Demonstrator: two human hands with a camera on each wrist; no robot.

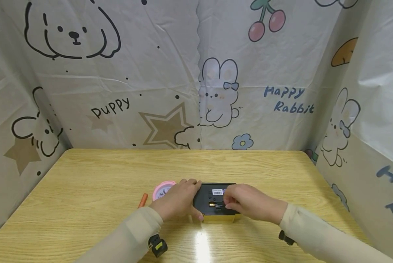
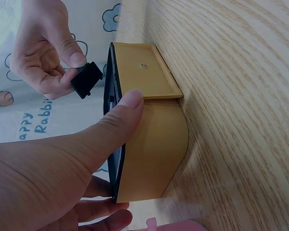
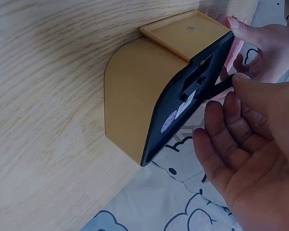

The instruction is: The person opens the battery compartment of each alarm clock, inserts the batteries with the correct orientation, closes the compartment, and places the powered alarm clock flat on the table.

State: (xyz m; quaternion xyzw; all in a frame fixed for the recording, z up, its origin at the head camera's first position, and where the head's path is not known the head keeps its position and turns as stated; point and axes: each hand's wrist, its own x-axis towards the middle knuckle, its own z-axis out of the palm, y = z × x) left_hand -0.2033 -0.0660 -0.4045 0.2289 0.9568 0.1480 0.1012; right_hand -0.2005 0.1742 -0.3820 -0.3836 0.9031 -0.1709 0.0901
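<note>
A yellow box (image 1: 219, 219) stands on the table with its black base (image 1: 203, 197) facing up. A battery (image 1: 212, 204) with a gold-coloured end lies in a slot of that base, beside a white barcode label (image 1: 217, 191). My left hand (image 1: 180, 201) grips the box's left end, its thumb on the yellow near side and its fingers round the far edge. Over the base, my right hand (image 1: 249, 201) pinches a small black battery cover (image 2: 86, 79) between thumb and fingers. In the left wrist view the cover is tilted and apart from the box.
A pink round clock (image 1: 155, 190) lies left of the box, partly hidden by my left hand. Further left is an orange stick-like thing (image 1: 143, 200), its lower end behind my sleeve. A patterned cloth (image 1: 170, 73) hangs behind the wooden table (image 1: 101, 182) and along its sides.
</note>
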